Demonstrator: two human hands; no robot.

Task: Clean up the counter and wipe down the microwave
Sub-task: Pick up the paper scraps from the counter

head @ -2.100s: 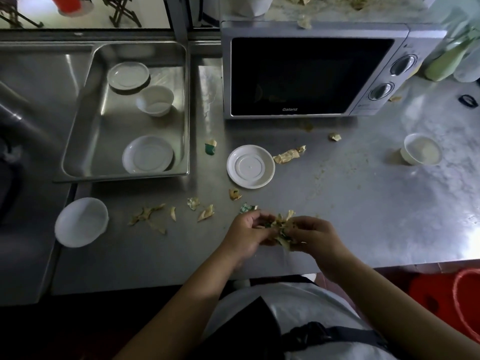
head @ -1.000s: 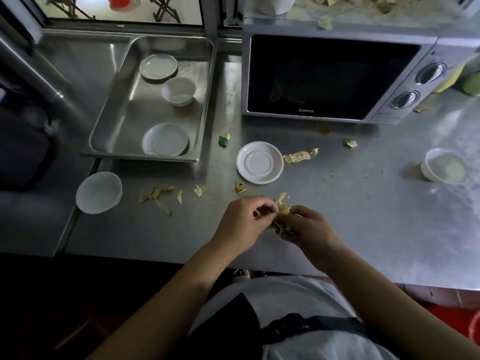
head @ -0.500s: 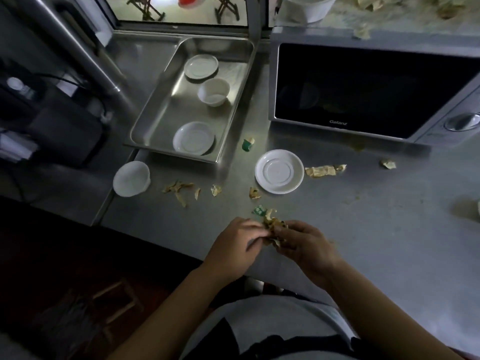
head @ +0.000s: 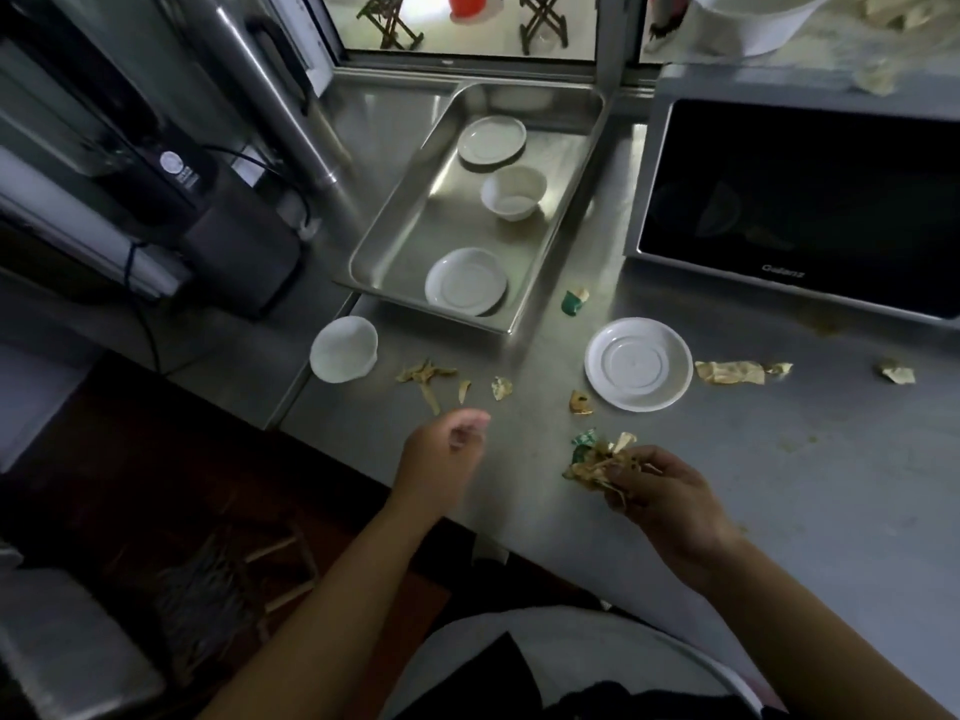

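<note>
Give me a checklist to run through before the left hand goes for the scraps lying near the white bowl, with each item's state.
1. Left hand free to pick up: ok, fingers loosely curled, nothing in it.
2. Right hand keeps hold of the gathered wad of scraps: ok, fingers curled round it.
3. Path to the loose scraps clear: ok, only bare counter between them and the left hand.
4. White bowl safe from a knock: not ok, it sits at the counter's edge right beside the scraps.
5. A bin for the scraps in view: cannot tell, none shows.
6. Microwave wiped: not ok, scraps still lie on top of it.
</note>
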